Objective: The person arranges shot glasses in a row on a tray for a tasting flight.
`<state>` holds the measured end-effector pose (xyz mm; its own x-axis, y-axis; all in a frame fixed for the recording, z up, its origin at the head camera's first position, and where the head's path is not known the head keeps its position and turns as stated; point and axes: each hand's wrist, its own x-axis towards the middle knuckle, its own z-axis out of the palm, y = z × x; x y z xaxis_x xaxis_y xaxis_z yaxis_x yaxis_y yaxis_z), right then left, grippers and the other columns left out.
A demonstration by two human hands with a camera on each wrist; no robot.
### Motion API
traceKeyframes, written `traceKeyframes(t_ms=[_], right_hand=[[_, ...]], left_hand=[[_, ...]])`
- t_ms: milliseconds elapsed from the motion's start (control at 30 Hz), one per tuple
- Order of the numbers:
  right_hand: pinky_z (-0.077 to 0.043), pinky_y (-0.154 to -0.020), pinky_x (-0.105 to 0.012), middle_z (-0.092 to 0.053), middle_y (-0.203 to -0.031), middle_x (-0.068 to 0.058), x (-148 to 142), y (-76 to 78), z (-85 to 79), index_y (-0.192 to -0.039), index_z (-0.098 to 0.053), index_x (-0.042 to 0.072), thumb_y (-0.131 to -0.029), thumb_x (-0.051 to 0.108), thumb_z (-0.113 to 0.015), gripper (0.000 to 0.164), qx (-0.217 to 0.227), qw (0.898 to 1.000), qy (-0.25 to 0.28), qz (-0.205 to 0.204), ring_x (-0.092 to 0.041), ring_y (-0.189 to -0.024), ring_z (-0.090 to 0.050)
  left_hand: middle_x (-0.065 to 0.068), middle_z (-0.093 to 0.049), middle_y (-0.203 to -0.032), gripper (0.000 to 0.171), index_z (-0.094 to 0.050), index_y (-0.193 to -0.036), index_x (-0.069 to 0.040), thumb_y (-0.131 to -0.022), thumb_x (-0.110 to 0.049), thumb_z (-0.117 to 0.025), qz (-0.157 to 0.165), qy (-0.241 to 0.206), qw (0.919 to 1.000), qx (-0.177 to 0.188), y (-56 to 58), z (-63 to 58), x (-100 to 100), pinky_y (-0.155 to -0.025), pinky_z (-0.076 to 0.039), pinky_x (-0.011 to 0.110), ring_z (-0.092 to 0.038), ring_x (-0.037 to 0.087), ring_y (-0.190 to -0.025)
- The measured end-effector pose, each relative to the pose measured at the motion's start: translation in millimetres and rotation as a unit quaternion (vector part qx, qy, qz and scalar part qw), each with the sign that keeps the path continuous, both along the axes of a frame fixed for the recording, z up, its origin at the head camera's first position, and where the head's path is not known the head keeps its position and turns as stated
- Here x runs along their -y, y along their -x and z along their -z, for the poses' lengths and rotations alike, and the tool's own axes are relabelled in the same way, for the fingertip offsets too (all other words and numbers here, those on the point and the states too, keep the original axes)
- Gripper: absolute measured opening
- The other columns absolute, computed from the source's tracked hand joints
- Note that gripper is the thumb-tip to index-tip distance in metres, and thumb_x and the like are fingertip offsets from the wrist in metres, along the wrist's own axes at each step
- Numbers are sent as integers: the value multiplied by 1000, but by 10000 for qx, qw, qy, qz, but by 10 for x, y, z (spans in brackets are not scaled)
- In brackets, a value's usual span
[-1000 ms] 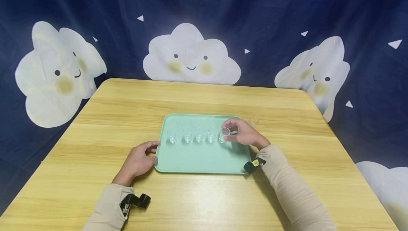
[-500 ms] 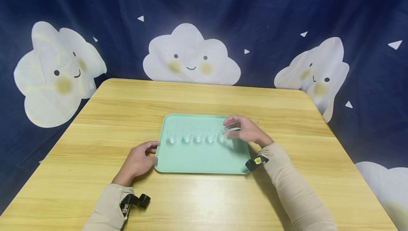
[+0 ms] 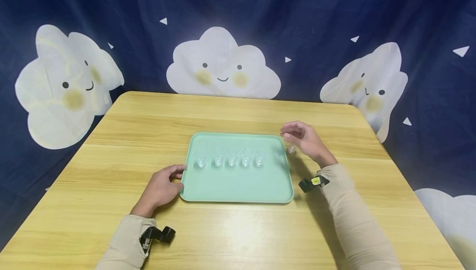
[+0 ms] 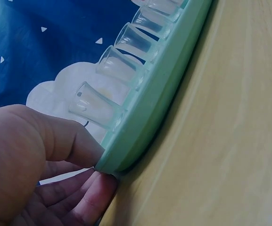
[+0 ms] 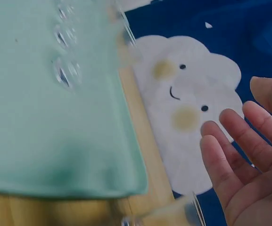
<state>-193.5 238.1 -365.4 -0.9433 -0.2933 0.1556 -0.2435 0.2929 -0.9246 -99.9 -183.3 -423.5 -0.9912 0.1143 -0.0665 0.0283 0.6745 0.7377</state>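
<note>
My left hand (image 3: 161, 187) holds the left edge of a mint-green tray (image 3: 238, 191); in the left wrist view the thumb (image 4: 74, 141) lies at the rim, with fingers (image 4: 95, 195) against the tray's outer side. Several small clear shot glasses (image 3: 232, 158) stand upright in a row across the tray; the rightmost shot glass (image 3: 261, 158) is apart from both hands. Beyond the tray's right edge, my right hand (image 3: 306, 139) hovers with loosely bent fingers, holding nothing. Another shot glass (image 3: 291, 149) stands on the table beneath it, partly hidden by the hand.
The tray lies on a wood-grain table (image 3: 230, 237). Behind the table hangs a dark blue curtain (image 3: 305, 22) with white clouds and triangles. Each sleeved wrist carries a small black camera mount (image 3: 312, 182).
My right hand has let go of the rightmost shot glass on the tray and moved right, over the glass beside the tray. My left hand and the tray have stayed put.
</note>
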Motion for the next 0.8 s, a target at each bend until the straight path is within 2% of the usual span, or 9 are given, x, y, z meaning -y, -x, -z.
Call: traceKeyframes(t_ms=[167, 333, 600, 800], right_hand=[[-49, -87, -21, -56, -120, -35, -132, 15, 22, -124, -51, -14, -92, 0, -60, 36, -168, 9993, 101, 330, -20, -102, -64], [-49, -86, -20, -55, -122, -35, -254, 19, 55, -125, -51, -14, -92, 3, -62, 38, -220, 9980, 76, 584, -20, -104, -63], [-47, -88, -18, -52, -126, -34, -365, 12, 158, -127, -51, -11, -91, 2, -63, 40, 59, 9963, 15, 856, -32, -114, -57], [-45, -94, -21, -51, -130, -32, -397, 19, 256, -130, -48, -11, -90, 3, -65, 45, 330, 9960, -176, 810, -38, -121, -52]], left_hand=[[12, -66, -113, 54, -59, -131, -2, -77, -4, -60, -5, -6, 10000, 2, 0, -5, -1, -88, -47, 46, -61, 29, -105], [12, -66, -113, 54, -59, -131, -2, -77, -4, -60, -6, 1, 10000, 2, -1, -7, -5, -87, -47, 45, -61, 29, -105], [12, -66, -113, 54, -58, -131, -3, -78, -4, -60, -14, 1, 10000, 34, -3, -9, -7, -88, -47, 46, -60, 29, -106], [12, -66, -113, 53, -59, -131, -3, -78, -4, -60, -27, -26, 10000, 55, -4, -11, -8, -89, -46, 46, -60, 29, -106]])
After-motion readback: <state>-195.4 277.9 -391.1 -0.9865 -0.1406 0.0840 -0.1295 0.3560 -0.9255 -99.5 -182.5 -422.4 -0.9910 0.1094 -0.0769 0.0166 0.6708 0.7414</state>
